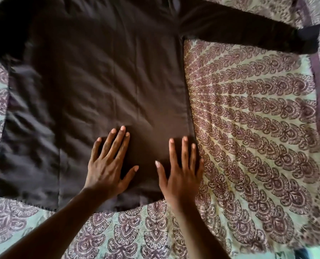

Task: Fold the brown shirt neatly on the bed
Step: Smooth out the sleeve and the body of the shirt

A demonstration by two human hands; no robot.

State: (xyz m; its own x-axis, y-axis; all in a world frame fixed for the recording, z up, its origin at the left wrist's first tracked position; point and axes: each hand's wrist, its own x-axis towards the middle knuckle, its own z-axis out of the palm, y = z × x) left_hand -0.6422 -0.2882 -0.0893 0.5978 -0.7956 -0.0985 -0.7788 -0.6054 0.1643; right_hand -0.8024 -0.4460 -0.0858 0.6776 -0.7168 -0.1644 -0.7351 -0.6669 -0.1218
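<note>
Fingers of left hand and right hand lay straight, pressing shirt hem at 6 o'clock; best smoothed outward toward 12 before folding.

Shirt lies flat on the bedspread (sleeve stretched right), both hands on its near hem.

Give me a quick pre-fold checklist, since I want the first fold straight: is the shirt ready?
1. Brown shirt spread flat on the bed cover: ok.
2. Left hand and right hand flat near the hem: ok.
3. Right sleeve stretched straight out: ok.
4. Left sleeve laid out: cannot tell, out of frame.
5. Body free of wrinkles: not ok, creases on the left side.
</note>
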